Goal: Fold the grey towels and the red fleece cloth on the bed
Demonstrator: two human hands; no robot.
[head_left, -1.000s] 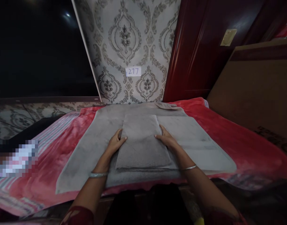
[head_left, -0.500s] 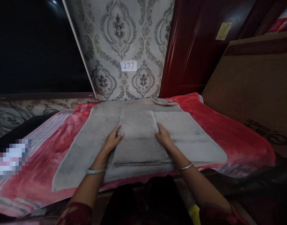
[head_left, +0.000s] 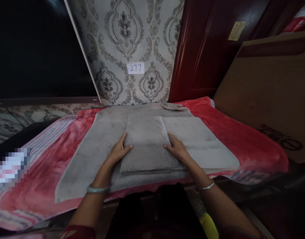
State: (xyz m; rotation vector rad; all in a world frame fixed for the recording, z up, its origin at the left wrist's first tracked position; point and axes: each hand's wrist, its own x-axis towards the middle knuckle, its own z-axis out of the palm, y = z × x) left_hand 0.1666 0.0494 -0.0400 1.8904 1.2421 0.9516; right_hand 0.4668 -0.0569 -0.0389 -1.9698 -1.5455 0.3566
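A folded grey towel [head_left: 148, 142] lies on top of a larger grey towel [head_left: 92, 156] that is spread flat over a red blanket [head_left: 247, 139]. My left hand [head_left: 120, 151] grips the folded towel's left edge, thumb on top and fingers at its side. My right hand [head_left: 176, 149] holds the right edge the same way. A second flat grey layer [head_left: 199, 139] shows to the right of the folded towel. Both wrists wear a silver bangle.
A patterned wall panel with a small "277" label [head_left: 135, 68] stands behind the bed. A dark red door [head_left: 204, 49] is at the right, a brown cardboard box [head_left: 267, 89] beside it. A striped cloth [head_left: 45, 136] lies left; a yellow object [head_left: 208, 225] is below.
Both hands have slid a little toward me along the folded towel's side edges. The view has shifted slightly; the towels lie as before.
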